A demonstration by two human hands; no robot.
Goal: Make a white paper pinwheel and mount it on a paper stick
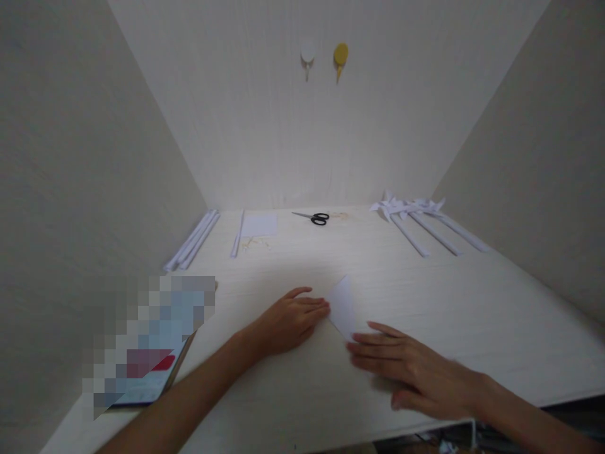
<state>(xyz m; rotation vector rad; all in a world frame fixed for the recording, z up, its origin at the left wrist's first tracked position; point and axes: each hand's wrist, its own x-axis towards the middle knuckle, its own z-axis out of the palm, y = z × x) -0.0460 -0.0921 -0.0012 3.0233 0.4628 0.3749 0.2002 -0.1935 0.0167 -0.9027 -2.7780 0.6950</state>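
A white piece of paper [343, 306], triangular in outline and apparently folded, lies flat on the white table. My left hand [293, 320] rests beside it with the fingers stretched out, their tips touching the paper's left corner. Close to the lower corner is my right hand [401, 366], its fingers extended and slightly apart. Those fingertips are at the paper's edge; whether they press on it I cannot tell. Neither hand is closed around anything.
Scissors [317, 218] with black handles lie at the back. White paper rolls [193, 241], a paper square [259, 225] and small loose strands [255, 243] are at the back left. Paper pinwheels [410, 208] on sticks lie back right. A partly blurred tablet [142, 391] is at left. Walls enclose three sides.
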